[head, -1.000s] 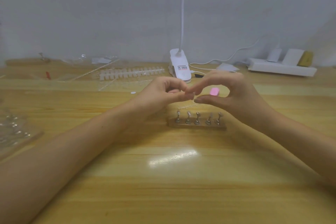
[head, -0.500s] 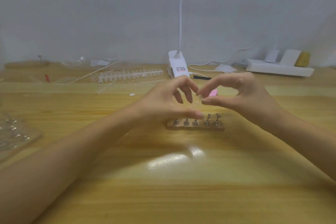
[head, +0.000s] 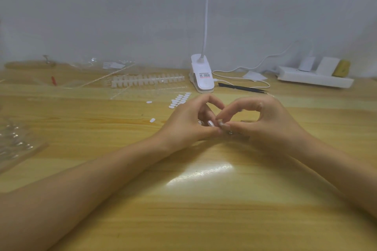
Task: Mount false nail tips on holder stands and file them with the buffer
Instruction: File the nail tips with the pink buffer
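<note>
In the head view, both hands met over the holder stand, which sat near mid-table, mostly hidden beneath them. The right hand pinched a nail tip on a post between thumb and forefinger. The left hand curled beside it, thumb touching there; whether it gripped anything could not be told. 2 more mounted tips showed pale. A clip lamp stood behind on the wooden table.

Light is soft, even and fairly dim. A white glare streak sits on the surface just nearer than the left hand and right hand; faint shadow lies beneath them. Focus is soft throughout, edges bowed and smeared far left.
</note>
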